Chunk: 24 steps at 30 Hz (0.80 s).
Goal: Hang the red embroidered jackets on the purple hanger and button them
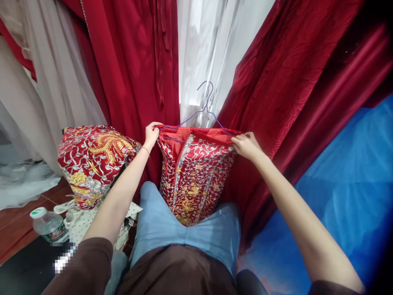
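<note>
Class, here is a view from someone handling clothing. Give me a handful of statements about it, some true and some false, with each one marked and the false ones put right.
1. The left hand and the right hand both grip the top edge of the embroidered red garment. True.
2. The garment is on a thick wooden hanger. False: it is on a thin purple wire hanger.
3. A plastic water bottle sits at the person's left. True.
4. The second embroidered piece lies to the person's right. False: it lies to the left, beside the left forearm; a blue sheet is on the right.
</note>
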{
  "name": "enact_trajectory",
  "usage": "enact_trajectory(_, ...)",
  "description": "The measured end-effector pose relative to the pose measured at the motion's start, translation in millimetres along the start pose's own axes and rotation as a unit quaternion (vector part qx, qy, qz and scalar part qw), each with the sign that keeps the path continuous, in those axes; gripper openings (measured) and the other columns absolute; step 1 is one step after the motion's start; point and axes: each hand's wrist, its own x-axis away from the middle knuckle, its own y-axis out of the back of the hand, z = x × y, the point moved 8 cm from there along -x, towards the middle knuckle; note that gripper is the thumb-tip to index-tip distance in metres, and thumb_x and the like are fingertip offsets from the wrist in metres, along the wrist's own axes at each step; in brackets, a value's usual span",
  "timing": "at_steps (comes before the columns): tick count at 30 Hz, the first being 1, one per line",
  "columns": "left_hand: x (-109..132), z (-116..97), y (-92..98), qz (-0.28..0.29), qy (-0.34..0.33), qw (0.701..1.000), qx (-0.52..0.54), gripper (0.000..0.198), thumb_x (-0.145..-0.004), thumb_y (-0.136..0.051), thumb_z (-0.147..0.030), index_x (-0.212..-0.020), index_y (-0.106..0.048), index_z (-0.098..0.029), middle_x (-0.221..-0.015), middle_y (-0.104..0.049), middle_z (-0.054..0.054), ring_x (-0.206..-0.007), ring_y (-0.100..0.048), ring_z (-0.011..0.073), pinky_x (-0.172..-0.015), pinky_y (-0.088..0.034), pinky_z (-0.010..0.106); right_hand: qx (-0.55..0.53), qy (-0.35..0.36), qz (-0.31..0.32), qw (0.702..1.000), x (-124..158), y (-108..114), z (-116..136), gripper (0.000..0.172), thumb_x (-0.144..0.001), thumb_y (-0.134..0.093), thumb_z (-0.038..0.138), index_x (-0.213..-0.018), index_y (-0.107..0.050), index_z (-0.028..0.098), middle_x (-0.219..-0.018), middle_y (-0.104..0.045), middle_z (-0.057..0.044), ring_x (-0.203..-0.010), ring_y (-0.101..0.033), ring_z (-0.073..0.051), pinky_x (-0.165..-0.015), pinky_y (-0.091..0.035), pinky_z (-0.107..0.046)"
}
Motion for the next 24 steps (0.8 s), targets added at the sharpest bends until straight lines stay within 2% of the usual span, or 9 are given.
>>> enact_trajectory(5,11,50,-3.3,-0.038,0.215,0.960,0.177,0.025,-0.062,-0.052,-0.008,-0.081,-0.067,-0.012,-0.074,-0.070,0.005,-0.073,-0.068,0.0182,-0.082,-0.056,0.035,-0.007,-0.007,0.055,0.998,-4,3,6,0.025,-0.093,-0.041,0.022,-0.096,-0.066,0.016,-0.092,-0.071,-0.012,-0.093,-0.061,-0.026,-0.093,-0.025,-0.039)
enact_trajectory(10,33,66,-19.7,0.015,0.262,0.959,0.110,0.027,-0.061,-0.050,-0.007,-0.079,-0.068,-0.012,-0.074,-0.070,0.006,-0.074,-0.068,0.0195,-0.079,-0.057,0.036,0.017,-0.027,0.210,0.977,7,-15,10,0.029,-0.089,-0.043,0.019,-0.104,-0.068,0.016,-0.097,-0.074,-0.013,-0.091,-0.064,-0.025,-0.087,-0.028,-0.039)
enact_trajectory(13,43,69,-21.5,0.018,0.245,0.966,0.079,0.029,-0.059,-0.047,-0.007,-0.076,-0.069,-0.014,-0.079,-0.072,0.007,-0.083,-0.068,0.0207,-0.085,-0.054,0.035,0.023,-0.036,0.290,0.956,21,-26,16,0.035,-0.090,-0.043,0.019,-0.115,-0.068,0.017,-0.102,-0.075,-0.014,-0.095,-0.067,-0.026,-0.090,-0.030,-0.041)
enact_trajectory(15,45,62,-21.3,0.042,0.194,0.980,0.016,0.029,-0.059,-0.045,-0.008,-0.073,-0.069,-0.016,-0.082,-0.072,0.006,-0.088,-0.066,0.0206,-0.088,-0.050,0.032,0.004,-0.039,0.332,0.942,31,-28,26,0.037,-0.091,-0.045,0.020,-0.120,-0.068,0.019,-0.109,-0.075,-0.014,-0.103,-0.067,-0.026,-0.094,-0.032,-0.042)
enact_trajectory(17,47,45,-28.0,0.121,0.106,0.983,-0.087,0.027,-0.062,-0.043,-0.009,-0.070,-0.068,-0.017,-0.078,-0.071,0.005,-0.084,-0.064,0.0197,-0.086,-0.048,0.030,-0.030,-0.044,0.387,0.921,43,-28,44,0.038,-0.090,-0.052,0.022,-0.124,-0.068,0.021,-0.117,-0.073,-0.013,-0.110,-0.066,-0.026,-0.094,-0.037,-0.041)
enact_trajectory(19,54,27,-37.6,0.216,0.022,0.958,-0.187,0.025,-0.066,-0.042,-0.011,-0.067,-0.066,-0.018,-0.071,-0.068,0.003,-0.072,-0.061,0.0180,-0.077,-0.046,0.028,-0.077,-0.034,0.457,0.886,57,-24,73,0.039,-0.085,-0.062,0.025,-0.123,-0.070,0.021,-0.120,-0.072,-0.011,-0.109,-0.067,-0.026,-0.088,-0.043,-0.036)
enact_trajectory(21,56,11,-38.9,0.258,-0.026,0.935,-0.242,0.024,-0.069,-0.042,-0.012,-0.063,-0.064,-0.019,-0.063,-0.064,0.002,-0.062,-0.056,0.0163,-0.070,-0.044,0.028,-0.121,0.008,0.508,0.853,71,-12,113,0.040,-0.080,-0.070,0.030,-0.119,-0.073,0.020,-0.115,-0.074,-0.011,-0.102,-0.070,-0.026,-0.080,-0.046,-0.031)
enact_trajectory(22,54,2,-36.3,0.256,-0.042,0.930,-0.260,0.023,-0.069,-0.041,-0.012,-0.061,-0.062,-0.018,-0.061,-0.062,0.002,-0.059,-0.054,0.0157,-0.068,-0.042,0.028,-0.130,0.035,0.508,0.851,74,-3,132,0.040,-0.080,-0.070,0.032,-0.118,-0.073,0.019,-0.114,-0.074,-0.012,-0.101,-0.070,-0.026,-0.077,-0.047,-0.030)
enact_trajectory(24,47,-16,-29.1,0.237,-0.063,0.929,-0.277,0.024,-0.070,-0.041,-0.012,-0.061,-0.062,-0.018,-0.058,-0.059,0.001,-0.057,-0.051,0.0149,-0.065,-0.041,0.027,-0.124,0.073,0.447,0.883,70,21,161,0.036,-0.087,-0.064,0.031,-0.120,-0.072,0.019,-0.111,-0.075,-0.013,-0.102,-0.071,-0.026,-0.079,-0.047,-0.031)
